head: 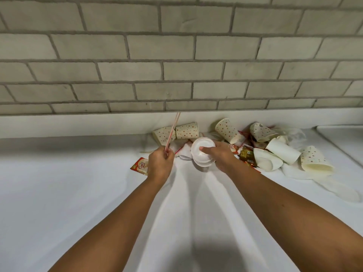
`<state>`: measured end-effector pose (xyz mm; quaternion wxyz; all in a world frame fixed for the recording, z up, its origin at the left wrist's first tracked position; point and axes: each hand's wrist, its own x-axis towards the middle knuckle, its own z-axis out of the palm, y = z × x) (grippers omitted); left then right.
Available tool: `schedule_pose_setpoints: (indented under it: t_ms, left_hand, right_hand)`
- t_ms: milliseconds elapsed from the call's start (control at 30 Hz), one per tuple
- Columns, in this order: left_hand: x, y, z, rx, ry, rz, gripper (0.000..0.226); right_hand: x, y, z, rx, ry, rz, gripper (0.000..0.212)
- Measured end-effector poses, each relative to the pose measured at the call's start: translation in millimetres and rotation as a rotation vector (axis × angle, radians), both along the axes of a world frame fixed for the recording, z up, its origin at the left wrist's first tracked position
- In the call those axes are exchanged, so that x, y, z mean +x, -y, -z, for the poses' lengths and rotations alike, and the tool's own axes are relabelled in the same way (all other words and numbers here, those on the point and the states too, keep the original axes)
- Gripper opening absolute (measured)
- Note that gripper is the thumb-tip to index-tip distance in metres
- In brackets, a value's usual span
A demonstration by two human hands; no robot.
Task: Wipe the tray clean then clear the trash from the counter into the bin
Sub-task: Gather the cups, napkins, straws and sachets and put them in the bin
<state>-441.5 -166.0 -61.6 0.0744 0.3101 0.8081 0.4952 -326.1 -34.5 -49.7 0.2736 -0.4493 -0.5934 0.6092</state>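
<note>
Above the white desk [78,193], the left hand [160,163] pinches striped straws [172,130] slanting up toward the far brick wall [176,55]. Just to its right, the right hand [220,154] grips a stack of white lids [202,154]. Dotted paper cups [186,131] and other trash lie far right.

1 head-worn camera looks forward and down, close over the counter [59,193].

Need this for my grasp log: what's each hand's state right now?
Left hand: fingers closed round striped straws.
Right hand: gripping a white stack, cups or lids.
</note>
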Motion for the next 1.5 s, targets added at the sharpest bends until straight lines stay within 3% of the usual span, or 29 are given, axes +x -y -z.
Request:
schedule_pose_setpoints:
  t_ms: [133, 300, 533, 667, 800, 1000, 1200, 1500]
  left_hand:
    - [7.5, -6.9, -2.3, -0.01, 0.005, 0.042, 0.026]
    - [15.1, -12.3, -3.7, 0.004, 0.01, 0.106, 0.025]
    - [17.4, -9.7, -5.4, 0.014, 0.009, 0.153, 0.024]
    - [23.5, -10.9, -4.7, 0.006, 0.013, 0.185, 0.025]
    - [37.7, -14.8, -8.8, 0.028, 0.017, 0.243, 0.03]
    - [63.9, -20.7, -15.6, 0.04, 0.087, 0.351, 0.031]
    - [114.2, -46.8, -21.9, 0.031, 0.104, 0.476, 0.034]
    - [251.3, -92.9, -35.0, 0.024, 0.043, 0.688, 0.04]
  right_hand:
    - [25.8, -32.4, 7.8, 0.024, 0.192, 0.148, 0.056]
    - [37.3, -40.7, 16.5, 0.188, 0.681, 0.106, 0.069]
    - [37.9, -32.0, 19.7, 0.268, 0.85, 0.029, 0.073]
    - [43.6, -26.6, 17.4, 0.286, 0.821, 0.028, 0.066]
    - [48.5, -16.8, 10.4, 0.182, 0.549, 0.017, 0.062]
    - [77.0, -3.2, -7.9, 0.185, 0.311, -0.1, 0.045]
    - [135.1, -2.4, -34.8, 0.173, 0.27, -0.143, 0.035]
    - [285.6, -8.8, -60.9, 0.145, 0.463, -0.058, 0.041]
